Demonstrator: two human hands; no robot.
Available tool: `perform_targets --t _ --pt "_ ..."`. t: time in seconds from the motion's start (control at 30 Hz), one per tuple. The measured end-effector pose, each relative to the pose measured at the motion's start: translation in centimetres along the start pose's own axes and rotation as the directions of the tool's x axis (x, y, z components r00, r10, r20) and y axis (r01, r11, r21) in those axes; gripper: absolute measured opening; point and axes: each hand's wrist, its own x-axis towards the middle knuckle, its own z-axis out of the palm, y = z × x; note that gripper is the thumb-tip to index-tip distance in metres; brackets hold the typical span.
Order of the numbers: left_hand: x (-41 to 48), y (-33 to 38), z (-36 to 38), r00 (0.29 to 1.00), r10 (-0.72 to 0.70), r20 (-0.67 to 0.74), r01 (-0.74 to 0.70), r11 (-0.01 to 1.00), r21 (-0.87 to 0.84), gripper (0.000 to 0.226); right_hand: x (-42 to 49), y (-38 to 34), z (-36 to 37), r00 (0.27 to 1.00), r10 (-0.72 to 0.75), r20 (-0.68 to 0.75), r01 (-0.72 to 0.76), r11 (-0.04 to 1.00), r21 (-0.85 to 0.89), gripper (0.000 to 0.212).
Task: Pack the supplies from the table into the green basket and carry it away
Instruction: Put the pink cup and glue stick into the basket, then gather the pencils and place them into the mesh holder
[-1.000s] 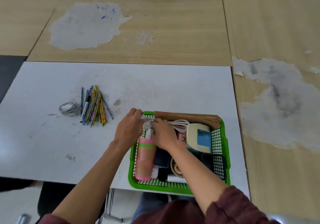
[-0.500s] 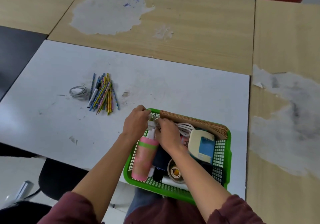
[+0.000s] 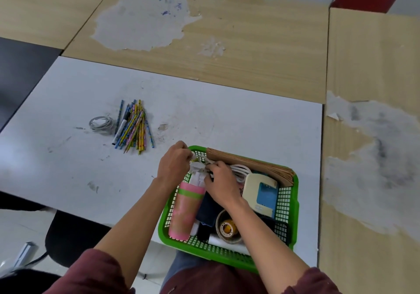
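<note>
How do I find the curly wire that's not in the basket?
Look at the white table, left of the green basket. Striped pencils lie there in a pile. The wire sits just left of them, the only grey coiled loop.

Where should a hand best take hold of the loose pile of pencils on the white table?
Around the middle of the pencils, from above, closing across their length. They lie flat and roughly parallel, fanning at the ends, so a mid-span grasp likely gathers most. Mind the coiled cable close beside them.
</note>
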Motion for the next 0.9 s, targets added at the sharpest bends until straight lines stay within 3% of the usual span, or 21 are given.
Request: perform_targets --t 0.17,0.4,0.7,0.9 --pt "0.4 -0.1 -0.2 1.0 -0.019 0.025 0.02 0.998 -0.067 0.012 0.0 -0.4 -0.3 1.0 -0.009 0.023 0.009 1.0 0.004 0.031" --pt "-2.6 -1.4 -1.8 0.987 -0.161 -0.022 0.146 0.94 -0.308 0.016 0.1 -2.7 -1.1 0.996 -0.064 -0.056 0.073 0.981 0.18 0.03" --pt "-4.5 -5.1 -4.3 0.963 -0.253 0.094 0.269 0.866 -0.421 0.016 1.6 -8.8 0.8 0.981 -0.192 -0.021 0.192 0.95 0.246 0.023" --pt "-4.8 -10.3 -6.1 0.93 -0.34 0.137 0.364 0.808 -0.464 0.015 3.7 -12.0 3.8 0.981 -0.192 0.0 0.186 0.951 0.248 0.021"
